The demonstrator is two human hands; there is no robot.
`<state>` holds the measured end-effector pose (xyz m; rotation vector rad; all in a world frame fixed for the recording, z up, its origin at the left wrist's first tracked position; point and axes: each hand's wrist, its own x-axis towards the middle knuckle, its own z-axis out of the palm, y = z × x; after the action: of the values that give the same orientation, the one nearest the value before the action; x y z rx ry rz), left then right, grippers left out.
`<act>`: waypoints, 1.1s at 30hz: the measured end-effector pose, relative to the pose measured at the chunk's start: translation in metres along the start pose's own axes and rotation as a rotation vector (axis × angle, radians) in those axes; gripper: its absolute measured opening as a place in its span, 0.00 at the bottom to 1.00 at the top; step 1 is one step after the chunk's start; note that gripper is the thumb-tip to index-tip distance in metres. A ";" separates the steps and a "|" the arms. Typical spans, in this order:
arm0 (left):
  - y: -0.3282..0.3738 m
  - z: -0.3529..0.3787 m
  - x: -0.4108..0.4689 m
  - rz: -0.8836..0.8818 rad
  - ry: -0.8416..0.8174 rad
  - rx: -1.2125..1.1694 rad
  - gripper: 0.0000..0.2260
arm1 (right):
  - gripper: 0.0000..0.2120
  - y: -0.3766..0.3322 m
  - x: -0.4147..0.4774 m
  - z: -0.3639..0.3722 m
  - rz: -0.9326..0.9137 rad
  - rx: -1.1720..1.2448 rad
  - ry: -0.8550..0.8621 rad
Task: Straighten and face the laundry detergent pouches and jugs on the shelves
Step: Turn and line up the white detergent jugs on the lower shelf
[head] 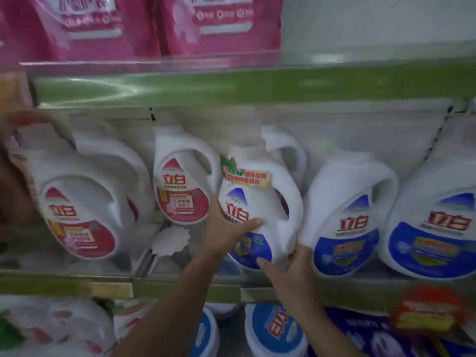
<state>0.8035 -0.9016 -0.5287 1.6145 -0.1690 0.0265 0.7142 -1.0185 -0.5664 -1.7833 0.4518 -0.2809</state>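
white blue-label jug (260,202) tilts on the middle shelf (180,284) between red-label jugs (180,186) and blue-label jugs (350,217).

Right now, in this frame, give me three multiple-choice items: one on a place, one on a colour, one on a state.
1. The pink pouches sit: A) on the shelf above the jugs B) below the jugs C) among the jugs.
2. The middle jug has a main label that is: A) red B) blue C) black.
3. The middle jug is: A) untouched B) lying flat C) held by both hands.
Answers: 1 A, they line that shelf; 2 B, a blue band lies under its red logo; 3 C, the left hand and right hand grip its lower part.
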 end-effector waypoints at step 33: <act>-0.023 0.122 -0.093 0.192 0.034 0.389 0.44 | 0.16 0.048 0.007 -0.103 -0.155 -0.094 0.297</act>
<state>0.7042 -1.0138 -0.5695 1.9788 -0.3065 0.2470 0.6697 -1.1213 -0.5870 -1.8792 0.5442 -0.6478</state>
